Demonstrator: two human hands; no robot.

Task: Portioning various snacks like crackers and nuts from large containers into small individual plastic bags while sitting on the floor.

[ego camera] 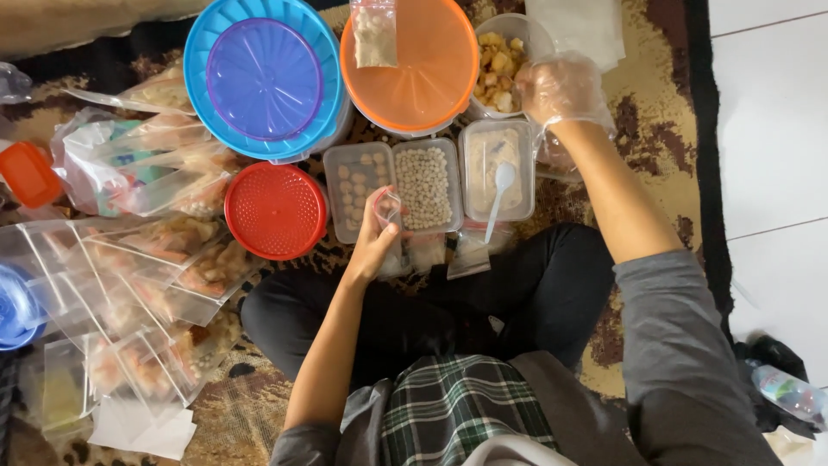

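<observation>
Between thumb and fingers of the left hand (373, 242), a small clear bag (390, 207) is pinched by its top edge and held open just in front of the lap. Its lower part hangs down toward more small bags (466, 255) lying on the carpet (655, 138); what it contains cannot be made out. Well to the right and further out, the right hand (561, 88) is covered by a thin clear glove and is closed loosely over the rim of a round tub (504, 60) of yellowish fried chunks; whether a piece is gripped cannot be told. Just beyond the held bag, three rectangular clear boxes are lined up side by side: one with round brown pieces (355, 185), one with small pale balls (424, 183), and one with pale powder (496, 164), across which a white spoon (500, 192) is laid. Further out, an orange lid (427, 73) bearing a small filled packet (374, 34), a blue lid (263, 78) and a red lid (276, 210) are seen. At the left, filled zip bags (147, 285) are spread out.
</observation>
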